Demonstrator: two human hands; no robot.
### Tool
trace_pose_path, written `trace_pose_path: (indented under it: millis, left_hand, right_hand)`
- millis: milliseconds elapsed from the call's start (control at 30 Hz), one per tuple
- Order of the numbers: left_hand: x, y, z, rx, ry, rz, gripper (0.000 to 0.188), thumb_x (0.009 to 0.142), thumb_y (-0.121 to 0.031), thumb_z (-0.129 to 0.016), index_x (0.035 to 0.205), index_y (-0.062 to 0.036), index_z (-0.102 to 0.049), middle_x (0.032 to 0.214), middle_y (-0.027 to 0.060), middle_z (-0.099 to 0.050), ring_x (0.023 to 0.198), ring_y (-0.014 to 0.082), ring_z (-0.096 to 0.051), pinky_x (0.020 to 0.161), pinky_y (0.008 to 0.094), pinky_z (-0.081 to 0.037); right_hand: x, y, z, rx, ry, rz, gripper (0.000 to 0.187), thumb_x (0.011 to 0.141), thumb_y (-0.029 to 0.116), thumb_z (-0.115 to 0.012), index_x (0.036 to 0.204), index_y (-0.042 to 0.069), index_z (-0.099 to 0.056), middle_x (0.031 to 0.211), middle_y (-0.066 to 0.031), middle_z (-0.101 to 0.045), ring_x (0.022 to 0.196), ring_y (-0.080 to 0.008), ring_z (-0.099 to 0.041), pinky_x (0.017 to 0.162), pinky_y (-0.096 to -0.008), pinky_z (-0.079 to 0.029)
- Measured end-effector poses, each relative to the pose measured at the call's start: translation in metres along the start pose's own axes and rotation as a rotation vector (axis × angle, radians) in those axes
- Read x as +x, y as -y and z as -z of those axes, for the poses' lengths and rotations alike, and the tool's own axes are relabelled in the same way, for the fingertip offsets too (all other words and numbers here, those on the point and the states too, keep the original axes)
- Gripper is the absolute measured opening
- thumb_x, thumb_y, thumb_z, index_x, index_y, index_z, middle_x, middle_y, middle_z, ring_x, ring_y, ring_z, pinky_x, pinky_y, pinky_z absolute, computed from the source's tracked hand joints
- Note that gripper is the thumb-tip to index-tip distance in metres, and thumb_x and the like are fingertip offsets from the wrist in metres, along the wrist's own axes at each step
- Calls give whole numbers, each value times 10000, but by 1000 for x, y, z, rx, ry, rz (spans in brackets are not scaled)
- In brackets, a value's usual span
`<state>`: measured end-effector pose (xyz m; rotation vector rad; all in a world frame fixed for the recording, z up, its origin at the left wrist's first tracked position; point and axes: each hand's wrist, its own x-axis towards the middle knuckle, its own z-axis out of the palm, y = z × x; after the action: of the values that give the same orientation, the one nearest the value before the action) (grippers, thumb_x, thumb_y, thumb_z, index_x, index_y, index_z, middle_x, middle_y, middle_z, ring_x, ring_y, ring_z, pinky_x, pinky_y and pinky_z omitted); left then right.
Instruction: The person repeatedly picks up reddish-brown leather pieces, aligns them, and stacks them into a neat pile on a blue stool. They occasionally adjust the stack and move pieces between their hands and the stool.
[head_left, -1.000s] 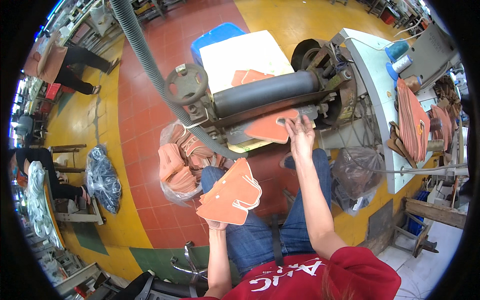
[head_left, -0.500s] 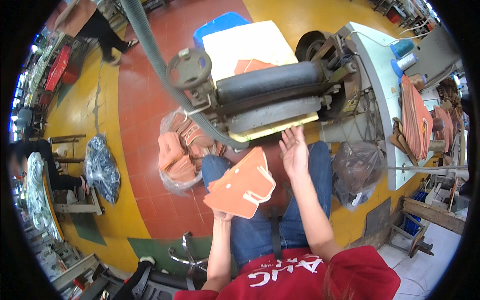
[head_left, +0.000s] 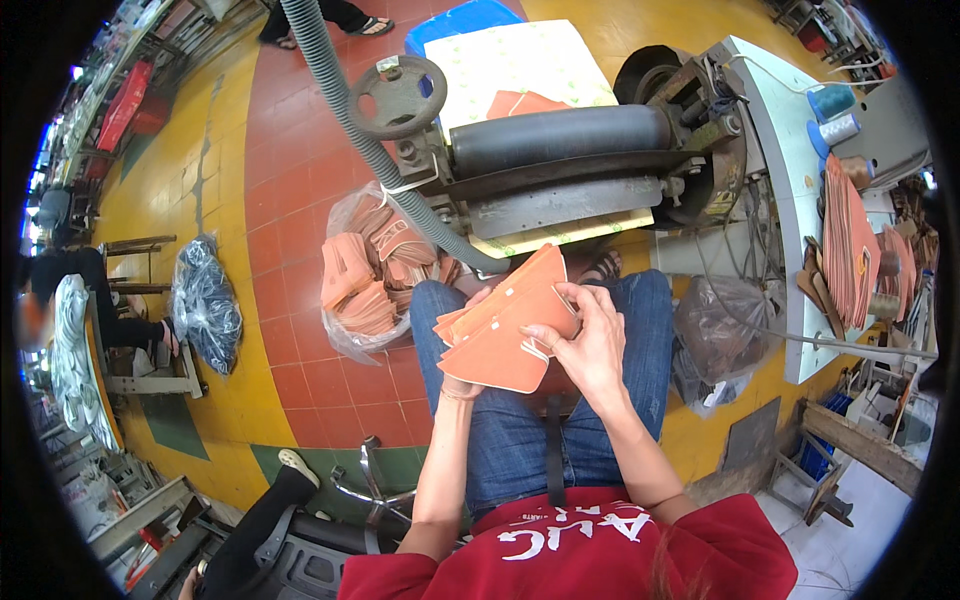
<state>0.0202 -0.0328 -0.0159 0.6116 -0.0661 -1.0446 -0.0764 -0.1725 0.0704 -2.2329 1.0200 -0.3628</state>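
A stack of orange cut leather-like pieces (head_left: 507, 335) with pale edges lies over my lap, held up in front of the machine. My left hand (head_left: 462, 388) grips the stack from below and its left side, mostly hidden under the pieces. On the right edge, my right hand (head_left: 590, 340) pinches the top piece between thumb and fingers, bending it a little. Beyond the pieces stands a roller machine (head_left: 560, 140) with a black roller, a metal plate and a handwheel (head_left: 398, 97).
More orange pieces fill a clear plastic bag (head_left: 365, 280) on the floor at left. A pale board (head_left: 560, 50) with an orange piece lies behind the roller. At right are a white table (head_left: 795, 230) with thread spools and stacked pieces, and a bag (head_left: 725, 325). A grey hose (head_left: 345, 110) hangs left.
My right hand has come down from the machine's front edge onto the stack and taken hold of its right edge. The stack has moved slightly right and up. A walking person has shifted right.
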Motion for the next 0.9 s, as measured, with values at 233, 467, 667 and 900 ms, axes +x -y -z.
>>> trace_pose_path:
  millis: [233,467,667,900]
  left_hand:
    - [-1,11,3,-57,-116,-25,877,800,-485,-694,1453,-93,-259,1425,137,-408,1284,275,-452,1036,425,-443]
    - [0,12,9,-96,-61,5,889,775,-491,-723,1436,-91,-282,1401,125,-432,1266,262,-471,1027,416,-453]
    - [0,14,8,-37,-89,16,909,766,-496,-729,1439,-92,-270,1399,125,-435,1262,265,-474,1029,415,-449]
    - [-3,34,36,-205,-206,62,721,870,-441,-624,1420,-98,-309,1414,97,-425,1268,260,-466,1037,432,-425]
  right_hand:
    - [-4,-1,-5,-37,-2,1,604,644,397,-819,1113,71,-626,1054,-84,-599,956,-231,-571,820,-392,-404]
    - [12,-13,-6,38,97,-79,629,568,342,-879,1050,42,-607,1002,-100,-608,831,-232,-625,758,-373,-472]
    - [14,-12,-1,-69,184,-61,576,559,346,-878,996,64,-629,994,-90,-576,989,-262,-557,819,-392,-407]
    - [9,-2,-8,7,29,324,260,660,21,-727,767,78,-496,957,-111,-507,893,-304,-512,757,-416,-443]
